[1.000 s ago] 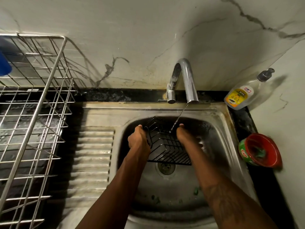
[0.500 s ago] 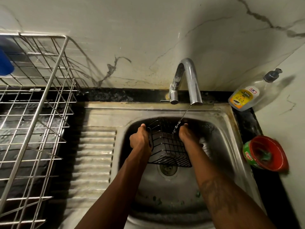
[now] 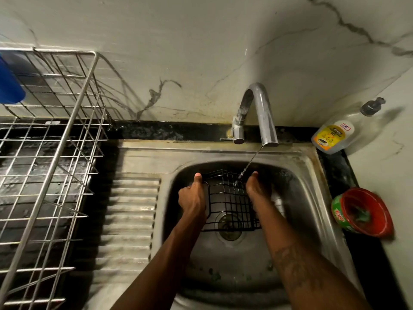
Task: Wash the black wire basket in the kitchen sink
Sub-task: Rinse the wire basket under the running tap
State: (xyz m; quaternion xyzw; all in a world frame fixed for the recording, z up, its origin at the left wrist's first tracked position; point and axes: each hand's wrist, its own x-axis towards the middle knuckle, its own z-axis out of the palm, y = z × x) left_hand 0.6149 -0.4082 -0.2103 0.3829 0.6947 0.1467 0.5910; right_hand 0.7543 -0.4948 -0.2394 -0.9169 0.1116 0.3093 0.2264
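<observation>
Basket held under the trickling tap, over the sink.
Left hand and right hand each clamp one side.

The sink is stainless steel, brushed and pretty dull, with brownish staining round the rim and a ribbed draining side. The tap is polished chrome and properly shiny. The black wire basket looks like coated wire with a slight sheen. At the worktop's left end the dish rack is bare bright metal wire. The worktop itself is black speckled stone. The wall is smooth and marble-look. The soap bottle in the back right corner is clear plastic, and the red tub is glossy plastic.
</observation>
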